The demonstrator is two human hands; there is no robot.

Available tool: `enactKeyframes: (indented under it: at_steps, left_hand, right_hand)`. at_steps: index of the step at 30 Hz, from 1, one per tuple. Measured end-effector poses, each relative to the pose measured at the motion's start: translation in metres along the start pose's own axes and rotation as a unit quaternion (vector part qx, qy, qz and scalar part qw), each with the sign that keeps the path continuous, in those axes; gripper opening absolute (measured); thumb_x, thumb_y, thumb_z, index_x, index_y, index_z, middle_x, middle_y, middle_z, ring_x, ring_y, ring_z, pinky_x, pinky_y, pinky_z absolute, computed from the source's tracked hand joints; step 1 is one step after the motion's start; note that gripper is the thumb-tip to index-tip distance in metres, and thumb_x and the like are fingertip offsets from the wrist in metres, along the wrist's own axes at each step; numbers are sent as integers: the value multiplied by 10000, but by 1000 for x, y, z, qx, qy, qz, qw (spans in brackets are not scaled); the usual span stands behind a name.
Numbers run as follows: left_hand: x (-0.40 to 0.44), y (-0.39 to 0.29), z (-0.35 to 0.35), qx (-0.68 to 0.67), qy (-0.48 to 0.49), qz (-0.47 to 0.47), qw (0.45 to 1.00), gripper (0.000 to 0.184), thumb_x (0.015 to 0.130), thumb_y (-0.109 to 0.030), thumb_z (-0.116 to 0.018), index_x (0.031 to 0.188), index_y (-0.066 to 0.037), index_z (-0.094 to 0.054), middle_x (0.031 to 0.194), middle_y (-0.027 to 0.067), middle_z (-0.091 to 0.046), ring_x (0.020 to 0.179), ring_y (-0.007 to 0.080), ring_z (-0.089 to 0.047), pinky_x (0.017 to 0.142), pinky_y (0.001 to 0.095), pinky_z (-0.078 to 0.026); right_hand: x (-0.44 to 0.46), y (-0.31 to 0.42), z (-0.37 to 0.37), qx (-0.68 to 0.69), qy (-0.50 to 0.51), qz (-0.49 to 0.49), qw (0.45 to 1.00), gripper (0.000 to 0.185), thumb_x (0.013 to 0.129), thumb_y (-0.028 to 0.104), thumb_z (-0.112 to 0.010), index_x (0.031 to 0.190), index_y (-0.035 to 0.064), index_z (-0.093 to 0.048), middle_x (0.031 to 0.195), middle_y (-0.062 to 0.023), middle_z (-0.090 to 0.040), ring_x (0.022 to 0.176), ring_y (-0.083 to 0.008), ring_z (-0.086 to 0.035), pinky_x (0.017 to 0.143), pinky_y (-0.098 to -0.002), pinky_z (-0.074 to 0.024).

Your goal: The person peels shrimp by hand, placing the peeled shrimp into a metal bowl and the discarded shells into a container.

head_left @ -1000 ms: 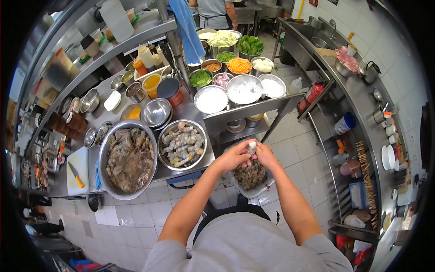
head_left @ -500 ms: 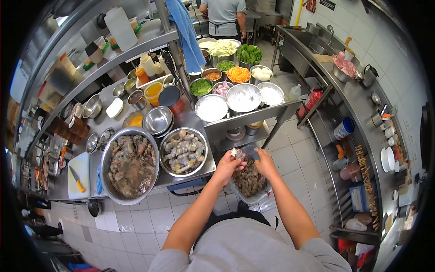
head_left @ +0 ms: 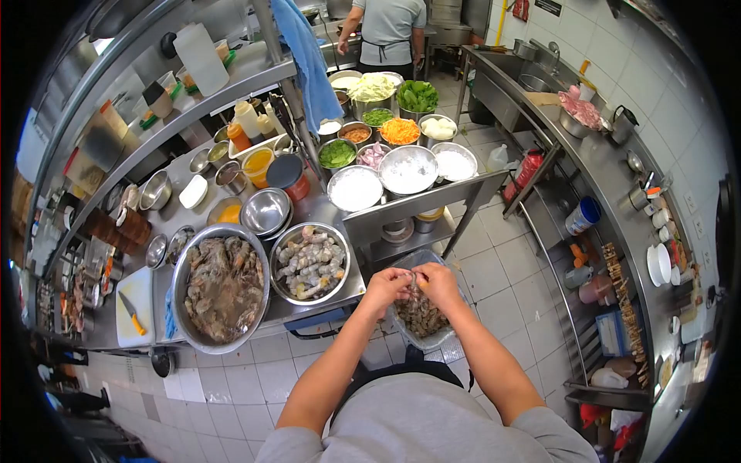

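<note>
The left hand (head_left: pixel 390 285) and right hand (head_left: pixel 438 284) pinch a shrimp (head_left: pixel 415 286), mostly hidden by fingers, above a clear tub (head_left: pixel 440 338) of brownish shrimp or shells. On the counter (head_left: pixel 356 287) sits a bowl (head_left: pixel 312 302) of shrimp. A black wall sign (head_left: pixel 548 7) bears pale lettering, too small to read.

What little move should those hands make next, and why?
Probably draw the right hand away from the left hand, easing any shell off over the tub: both hands pinch what looks like a shrimp above the tub's brownish scraps, while pale, seemingly peeled shrimp lie in a steel bowl to the left.
</note>
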State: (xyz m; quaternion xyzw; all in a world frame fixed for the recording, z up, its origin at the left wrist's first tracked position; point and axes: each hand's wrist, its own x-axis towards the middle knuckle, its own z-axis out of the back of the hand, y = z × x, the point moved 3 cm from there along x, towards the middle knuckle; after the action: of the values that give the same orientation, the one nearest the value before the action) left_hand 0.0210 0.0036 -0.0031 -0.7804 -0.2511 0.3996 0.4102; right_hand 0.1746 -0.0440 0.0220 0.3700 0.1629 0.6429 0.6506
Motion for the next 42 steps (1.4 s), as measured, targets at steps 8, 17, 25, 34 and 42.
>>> enactKeyframes:
  at_steps: [8, 17, 25, 34, 42]
  left_hand:
    - [-6, -7, 2, -1, -71, -9, 997, 185, 919, -116, -665, 1036, -9, -570, 929, 78, -637, 791, 150, -667, 674, 280, -583]
    - [-5, 7, 4, 43, -32, -36, 998, 202, 910, -87, -668, 1049, 1, -551, 901, 70, -656, 792, 138, -662, 653, 262, -562]
    - [-2, 0, 7, 32, -54, -51, 997, 174, 902, -43, -640, 1042, 10, -552, 886, 79, -660, 706, 112, -632, 589, 240, -510]
    - [-5, 10, -2, 150, -15, -88, 985, 170, 884, -42, -667, 1008, 6, -562, 888, 69, -660, 779, 129, -665, 655, 251, -537]
    - [-8, 2, 2, 143, -6, -188, 972, 139, 892, -33, -648, 1007, -4, -575, 906, 57, -655, 779, 91, -610, 668, 249, -512]
  right_hand:
    - [-3, 22, 8, 77, 54, -6, 996, 266, 832, 165, -685, 1074, 58, -713, 996, -154, -716, 904, -306, -694, 797, -388, -536]
    - [-7, -4, -5, 44, 53, -39, 997, 242, 842, 166, -654, 1051, 63, -716, 892, -170, -714, 827, -322, -701, 753, -403, -549]
    - [-10, 20, 7, 109, 20, -29, 993, 214, 846, 187, -656, 1013, 70, -723, 860, -160, -711, 796, -314, -703, 706, -392, -546]
    - [-10, -7, -2, 7, 87, -63, 994, 174, 835, 143, -667, 973, 49, -715, 856, -127, -726, 703, -267, -699, 673, -361, -546]
    - [-16, -74, -26, 319, 66, -309, 893, 158, 882, 62, -631, 1001, -32, -674, 812, -70, -701, 654, -126, -641, 627, -270, -525]
